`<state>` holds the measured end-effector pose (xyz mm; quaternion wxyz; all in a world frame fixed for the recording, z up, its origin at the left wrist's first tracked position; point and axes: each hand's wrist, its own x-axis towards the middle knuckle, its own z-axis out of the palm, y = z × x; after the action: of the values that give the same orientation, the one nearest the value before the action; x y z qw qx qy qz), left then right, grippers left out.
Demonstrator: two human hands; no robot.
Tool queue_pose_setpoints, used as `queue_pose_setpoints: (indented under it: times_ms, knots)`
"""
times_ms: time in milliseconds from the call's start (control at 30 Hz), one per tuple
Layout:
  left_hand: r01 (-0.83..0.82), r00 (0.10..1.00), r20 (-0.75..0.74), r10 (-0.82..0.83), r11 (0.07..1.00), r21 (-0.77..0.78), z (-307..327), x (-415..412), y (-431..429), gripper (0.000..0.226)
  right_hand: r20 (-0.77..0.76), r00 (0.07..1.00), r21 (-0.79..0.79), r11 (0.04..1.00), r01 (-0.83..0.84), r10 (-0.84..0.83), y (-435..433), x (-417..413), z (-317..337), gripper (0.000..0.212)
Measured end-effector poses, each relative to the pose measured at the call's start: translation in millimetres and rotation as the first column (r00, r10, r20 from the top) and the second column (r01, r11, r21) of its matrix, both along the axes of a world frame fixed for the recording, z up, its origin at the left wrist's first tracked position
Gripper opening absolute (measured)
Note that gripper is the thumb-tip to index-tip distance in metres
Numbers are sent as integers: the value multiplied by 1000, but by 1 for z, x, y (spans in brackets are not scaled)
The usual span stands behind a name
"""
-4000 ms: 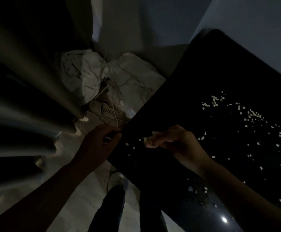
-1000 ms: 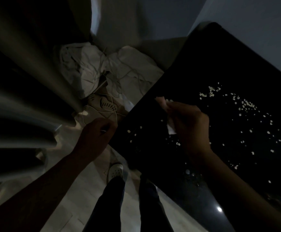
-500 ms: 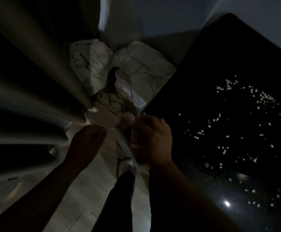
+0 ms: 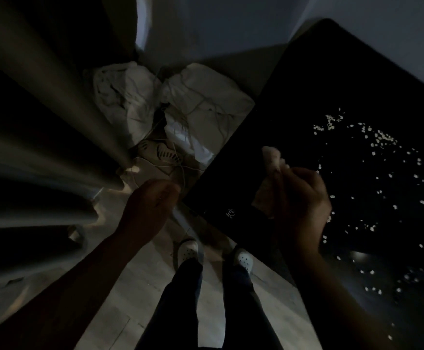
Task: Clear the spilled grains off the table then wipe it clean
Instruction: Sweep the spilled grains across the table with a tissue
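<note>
One table (image 4: 332,72). Two hands, the left hand (image 4: 150,205) and the right hand (image 4: 299,203). One crumpled pale wipe (image 4: 271,157). The spilled grains (image 4: 382,140) number many dozens, too small and scattered in this dim light for an exact count; among them is one tight cluster of roughly a dozen. Two white clogs on the feet, one left (image 4: 188,251) and one right (image 4: 243,258). Two white cloth bundles (image 4: 120,97) (image 4: 206,102) on the floor. One slotted shoe (image 4: 160,152) by them, possibly a second beneath it.
</note>
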<state>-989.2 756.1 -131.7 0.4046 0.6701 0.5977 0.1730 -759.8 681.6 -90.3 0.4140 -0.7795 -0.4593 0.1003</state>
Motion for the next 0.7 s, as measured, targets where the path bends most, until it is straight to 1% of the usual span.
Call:
queue_pose_setpoints:
  times_ms: [67,100,133,167,200,300,433,500,533,567,600,633,700]
  knots:
    - [-7,1000,0,7,1000,-10,-1,0,1,20,19,998,-67,996,-65,67,1,-20,-12,19]
    - [-16,1000,-4,16,1000,-12,-1,-1,1,19,100,988,-68,991,-111,118,4,-32,-18,21]
    - [-26,1000,-10,26,1000,-12,-1,-3,1,19,110,985,-73,989,-127,135,7,-41,-25,22]
    - [-34,999,-17,34,999,-11,0,-4,1,18,117,976,-61,982,-178,184,9,-52,-30,26]
    - [-37,999,-21,37,999,-7,0,-5,1,18,223,948,-98,972,-212,229,8,-58,-39,31]
    - [-31,999,-39,31,1000,6,-1,-11,4,17,229,926,-202,945,-258,301,4,-60,-61,41]
    - [-15,999,-52,16,999,28,-4,-12,9,22,278,903,-88,945,-316,328,8,-44,-60,32]
    - [-22,998,-53,24,999,35,-4,-9,11,18,292,913,-16,956,-292,284,9,-24,-57,23]
    - [-27,999,-43,29,999,34,-4,-7,12,14,253,936,2,967,-253,244,9,-11,-60,21]
    - [-28,999,-28,29,999,30,-4,-4,12,11,275,942,-26,981,-194,193,9,5,-63,18]
    - [-20,1000,-14,21,999,25,-4,-1,13,9,369,920,-72,991,-113,132,9,21,-64,16]
    - [-7,1000,-2,8,999,31,-4,3,14,8,365,926,-101,993,-57,91,8,34,-63,15]
    - [10,1000,10,-10,998,69,-6,9,16,7,334,939,-148,989,-30,78,12,45,-51,18]
